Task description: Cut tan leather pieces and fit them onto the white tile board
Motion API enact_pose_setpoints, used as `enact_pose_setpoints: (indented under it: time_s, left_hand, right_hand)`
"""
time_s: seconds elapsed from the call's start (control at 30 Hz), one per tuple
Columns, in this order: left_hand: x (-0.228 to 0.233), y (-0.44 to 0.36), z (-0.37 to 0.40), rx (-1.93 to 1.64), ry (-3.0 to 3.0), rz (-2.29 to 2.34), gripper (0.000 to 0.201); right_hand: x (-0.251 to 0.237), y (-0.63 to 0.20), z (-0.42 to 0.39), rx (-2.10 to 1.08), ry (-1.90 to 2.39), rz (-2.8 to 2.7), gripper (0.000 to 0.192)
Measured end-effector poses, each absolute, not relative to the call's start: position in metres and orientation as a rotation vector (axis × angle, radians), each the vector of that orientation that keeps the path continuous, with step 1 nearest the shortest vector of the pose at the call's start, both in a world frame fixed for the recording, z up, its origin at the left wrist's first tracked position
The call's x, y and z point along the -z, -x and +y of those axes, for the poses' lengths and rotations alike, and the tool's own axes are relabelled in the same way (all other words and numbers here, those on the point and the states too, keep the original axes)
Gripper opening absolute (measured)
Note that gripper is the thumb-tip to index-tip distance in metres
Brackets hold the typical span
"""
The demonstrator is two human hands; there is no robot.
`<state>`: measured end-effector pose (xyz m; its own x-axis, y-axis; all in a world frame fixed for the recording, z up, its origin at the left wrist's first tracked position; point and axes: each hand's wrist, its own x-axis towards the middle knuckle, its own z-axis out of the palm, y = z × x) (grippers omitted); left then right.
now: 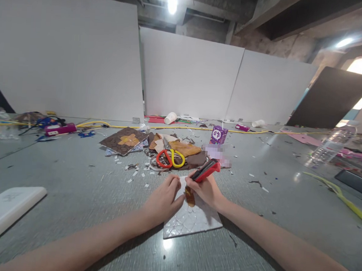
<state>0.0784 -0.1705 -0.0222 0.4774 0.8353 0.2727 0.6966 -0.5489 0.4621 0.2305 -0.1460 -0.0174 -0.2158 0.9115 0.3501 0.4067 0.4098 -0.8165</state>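
Observation:
My right hand (pixel 206 191) grips a red and black utility knife (pixel 206 170) like a pen; its tip is hidden behind my fingers. Under that hand lies a white sheet (pixel 191 222) with an embossed crackle pattern, set at a slant on the table. A small brown strip (pixel 190 197) with rounded ends rests on the sheet, close to the fingers of my right hand. My left hand (pixel 166 196) rests on the sheet's left edge, fingers bent and the thumb stretched apart from them towards the brown strip.
Beyond the sheet, scissors (pixel 171 158) with red and yellow handles lie on brown scraps (pixel 186 148). A patterned dark square (pixel 124 141) is left of them, a purple drink carton (pixel 219 135) right. A white slab (pixel 9 211) sits at left, a plastic bottle (pixel 334 143) at right.

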Motion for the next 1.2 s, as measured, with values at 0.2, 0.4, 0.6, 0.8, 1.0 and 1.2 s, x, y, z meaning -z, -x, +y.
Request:
enact_pose_setpoints:
  time_s: [0.2,0.4,0.6,0.8,1.0,1.2]
  left_hand:
    - [0.024,-0.078,-0.17,-0.714,-2.428,1.301,0.02]
    - [0.022,-0.078,-0.171,-0.712,-2.433,1.302,0.016]
    - [0.021,-0.078,-0.171,-0.705,-2.41,1.317,0.016]
    - [0.022,-0.078,-0.171,-0.691,-2.424,1.33,0.016]
    - [0.023,-0.078,-0.172,-0.672,-2.43,1.331,0.02]
    - [0.023,-0.077,-0.171,-0.672,-2.437,1.319,0.021]
  right_hand:
    - [0.022,-0.229,-0.145,-0.696,1.137,-1.823,0.013]
    - [0.024,-0.227,-0.15,-0.895,1.111,-1.835,0.013]
    - [0.026,-0.229,-0.142,-1.005,1.119,-1.442,0.018]
    - [0.027,-0.231,-0.142,-0.923,1.167,-1.474,0.006]
    - [0.016,-0.23,-0.149,-0.68,1.139,-1.748,0.009]
    - [0.014,-0.227,-0.149,-0.516,1.232,-1.855,0.011]
